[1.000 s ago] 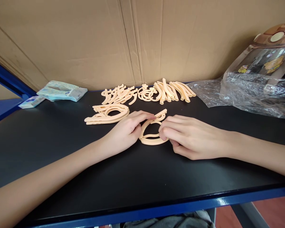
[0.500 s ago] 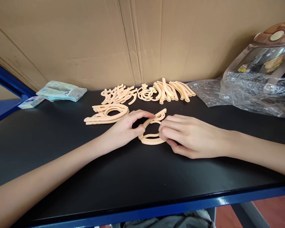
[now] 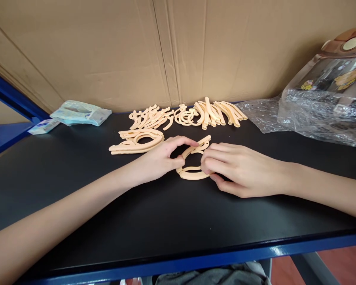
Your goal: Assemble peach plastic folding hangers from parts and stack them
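Observation:
A beige plastic folding hanger [image 3: 195, 175] lies on the black tabletop, its curved arms forming a ring in front of me. My left hand [image 3: 167, 156] is closed on its left side, with the thumb at the lower curve and the index finger on the upper arm. On the right, my right hand [image 3: 230, 168] grips the hanger with bent fingers, which hide that end. Just beyond my left hand rests a stack of folded beige hangers [image 3: 136, 143].
Along the back lie small curved beige pieces [image 3: 151, 118], beige hooks [image 3: 185, 115] and a pile of longer beige arms [image 3: 219, 113]. A light-blue packet [image 3: 80, 113] is at left. Clear plastic wrap [image 3: 323, 114] and a brown-lidded bottle [image 3: 341, 67] are at right. Cardboard [image 3: 106, 51] stands behind.
The view has shifted slightly, so things appear a little further right. Both hands keep their hold on the hanger, with hardly any movement.

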`<state>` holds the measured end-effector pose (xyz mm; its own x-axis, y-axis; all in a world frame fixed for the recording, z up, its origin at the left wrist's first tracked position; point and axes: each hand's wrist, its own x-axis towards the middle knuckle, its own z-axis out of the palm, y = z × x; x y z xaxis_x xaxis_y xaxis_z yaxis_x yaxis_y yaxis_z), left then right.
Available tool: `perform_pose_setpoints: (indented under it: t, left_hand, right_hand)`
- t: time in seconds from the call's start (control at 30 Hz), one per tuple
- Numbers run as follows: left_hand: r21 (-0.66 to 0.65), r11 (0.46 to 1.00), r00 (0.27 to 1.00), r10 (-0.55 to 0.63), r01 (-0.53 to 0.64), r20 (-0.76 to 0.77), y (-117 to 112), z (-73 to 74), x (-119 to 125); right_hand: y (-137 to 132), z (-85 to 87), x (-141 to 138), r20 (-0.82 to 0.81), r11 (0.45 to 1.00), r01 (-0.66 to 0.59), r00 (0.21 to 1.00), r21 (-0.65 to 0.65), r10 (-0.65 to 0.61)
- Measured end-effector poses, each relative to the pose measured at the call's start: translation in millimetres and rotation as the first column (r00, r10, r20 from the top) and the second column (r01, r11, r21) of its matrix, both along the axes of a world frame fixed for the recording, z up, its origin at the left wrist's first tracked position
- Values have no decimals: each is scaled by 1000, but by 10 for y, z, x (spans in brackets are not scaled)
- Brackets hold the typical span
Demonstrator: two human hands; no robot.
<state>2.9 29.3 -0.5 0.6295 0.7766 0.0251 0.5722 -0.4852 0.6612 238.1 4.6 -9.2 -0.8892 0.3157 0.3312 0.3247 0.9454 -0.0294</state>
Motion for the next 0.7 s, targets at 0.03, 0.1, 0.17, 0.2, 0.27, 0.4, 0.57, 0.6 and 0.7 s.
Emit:
perform_pose_setpoints:
  t: [0.03,0.1,0.17,0.2,0.27,0.4,0.57,0.6,0.7]
  left_hand:
    - [8,1000,1000,-5,6,-10,2,-9,-6]
    - [70,997,999,-21,22,-25,3,-40,-17]
    - [187,981,998,-40,48,-45,4,-81,-28]
    - [246,967,997,-48,61,-57,6,-102,-34]
    - [328,941,995,-62,85,-80,11,-134,-46]
    - [395,915,993,-40,81,-112,20,-151,-59]
    - [471,877,993,-51,96,-109,9,-139,-51]
    - [481,870,992,-60,105,-109,6,-139,-50]
    - [483,867,990,-74,125,-122,4,-142,-51]
  right_hand:
    - [-1,-2,2,1,1000,1,1000,2,-1]
    - [0,-4,6,13,1000,11,1000,11,-11]
    - [7,0,12,22,999,29,999,27,-29]
    - [13,4,16,22,999,37,999,35,-38]
    - [27,14,26,11,998,48,999,50,-49]
    - [53,25,42,11,996,61,998,70,-61]
    - [73,28,63,26,994,84,996,69,-86]
    - [79,28,69,28,993,90,995,71,-92]
    - [101,27,86,25,992,103,994,76,-105]
